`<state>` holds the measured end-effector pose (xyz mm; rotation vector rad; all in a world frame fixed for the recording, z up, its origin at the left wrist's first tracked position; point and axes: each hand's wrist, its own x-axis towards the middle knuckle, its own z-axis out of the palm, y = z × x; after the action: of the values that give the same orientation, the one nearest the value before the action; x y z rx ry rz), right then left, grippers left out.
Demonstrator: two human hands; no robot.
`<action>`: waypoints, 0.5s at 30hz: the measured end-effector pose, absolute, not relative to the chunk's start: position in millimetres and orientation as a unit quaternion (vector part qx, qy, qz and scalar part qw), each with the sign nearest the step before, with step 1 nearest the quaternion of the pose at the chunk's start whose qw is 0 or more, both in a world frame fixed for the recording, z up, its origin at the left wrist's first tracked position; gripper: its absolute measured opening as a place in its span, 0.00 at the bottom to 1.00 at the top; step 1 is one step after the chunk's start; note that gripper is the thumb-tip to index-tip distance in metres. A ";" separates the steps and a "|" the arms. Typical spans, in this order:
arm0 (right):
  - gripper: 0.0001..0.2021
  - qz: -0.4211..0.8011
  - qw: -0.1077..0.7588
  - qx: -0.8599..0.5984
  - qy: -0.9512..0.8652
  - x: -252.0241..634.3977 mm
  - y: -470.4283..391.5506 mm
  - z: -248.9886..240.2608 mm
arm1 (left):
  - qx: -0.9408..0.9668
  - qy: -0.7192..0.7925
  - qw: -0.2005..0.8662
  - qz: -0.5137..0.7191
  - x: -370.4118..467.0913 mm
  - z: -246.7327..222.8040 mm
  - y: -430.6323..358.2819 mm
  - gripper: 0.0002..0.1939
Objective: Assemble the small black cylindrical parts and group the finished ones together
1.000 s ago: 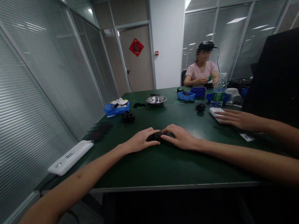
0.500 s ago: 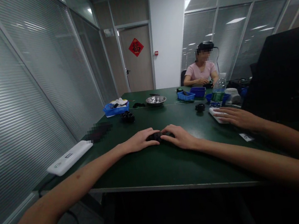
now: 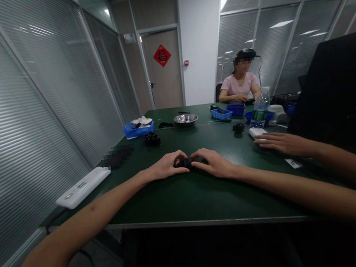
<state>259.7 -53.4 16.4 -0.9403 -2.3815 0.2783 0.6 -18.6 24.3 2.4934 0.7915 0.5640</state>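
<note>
On the green table in front of me, a small black part (image 3: 185,163) lies between my two hands; its exact kind is too dark to make out. My left hand (image 3: 167,166) curls around its left side with thumb and fingers. From the right, my right hand (image 3: 215,163) pinches the same part between thumb and index finger. The fingers hide much of it. Beyond my hands, a cluster of black round parts (image 3: 152,140) stands to the left, and a similar black part (image 3: 238,128) to the right.
Another person's hand (image 3: 283,142) rests by a white device (image 3: 257,132) at right, near a water bottle (image 3: 259,110) and a dark monitor (image 3: 341,82). Farther back are a metal bowl (image 3: 186,123) and blue trays (image 3: 129,133). A white power strip (image 3: 84,187) lies left.
My left fingers have arched up a little, so more of the black part shows. The neighbouring person's hand has slid slightly toward me. My right hand has barely moved.
</note>
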 end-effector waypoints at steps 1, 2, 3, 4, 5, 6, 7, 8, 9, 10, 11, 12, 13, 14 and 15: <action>0.15 0.107 0.282 -0.349 -0.888 260.1 -53.4 17.0 | 0.906 0.287 0.234 0.207 0.8 24.6 -19.0 0.30; 0.15 0.112 0.285 -0.348 -0.886 260.5 -53.2 17.5 | 0.905 0.286 0.235 0.211 1.1 24.9 -19.3 0.30; 0.15 0.117 0.288 -0.347 -0.885 260.8 -52.9 17.7 | 0.904 0.284 0.236 0.214 1.3 25.0 -19.5 0.29; 0.15 0.123 0.292 -0.347 -0.883 260.9 -52.5 17.7 | 0.904 0.284 0.236 0.218 1.3 25.0 -19.6 0.29; 0.15 0.127 0.294 -0.348 -0.881 260.9 -51.9 17.4 | 0.904 0.284 0.234 0.220 1.3 24.9 -19.6 0.29; 0.16 0.132 0.294 -0.349 -0.880 260.8 -51.3 17.0 | 0.904 0.283 0.232 0.221 1.2 24.8 -19.6 0.29; 0.17 0.136 0.296 -0.352 -0.878 260.6 -50.6 16.4 | 0.904 0.283 0.229 0.223 1.0 24.5 -19.5 0.29; 0.17 0.140 0.298 -0.355 -0.875 260.5 -50.0 15.9 | 0.906 0.280 0.226 0.224 0.9 24.3 -19.5 0.29; 0.16 0.143 0.299 -0.359 -0.872 260.3 -49.6 15.4 | 0.907 0.276 0.224 0.224 0.8 24.0 -19.4 0.29; 0.15 0.145 0.301 -0.363 -0.870 260.2 -49.4 15.2 | 0.909 0.272 0.222 0.225 0.9 23.6 -19.4 0.29; 0.14 0.144 0.303 -0.365 -0.868 260.1 -49.4 15.1 | 0.911 0.268 0.220 0.225 1.0 23.3 -19.3 0.28; 0.13 0.142 0.303 -0.366 -0.868 260.1 -49.8 15.3 | 0.912 0.264 0.218 0.226 1.3 23.0 -19.2 0.28; 0.13 0.138 0.302 -0.365 -0.870 260.0 -50.4 15.6 | 0.913 0.263 0.216 0.227 1.6 22.7 -19.1 0.27; 0.13 0.135 0.300 -0.363 -0.872 259.8 -51.1 16.0 | 0.913 0.263 0.213 0.228 1.9 22.5 -19.0 0.26; 0.15 0.132 0.298 -0.361 -0.874 259.6 -51.9 16.4 | 0.913 0.263 0.211 0.229 2.1 22.4 -19.0 0.26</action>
<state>259.6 -51.9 16.4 -0.9601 -2.3220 0.3513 2.1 -19.0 22.4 2.5385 0.7307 0.6365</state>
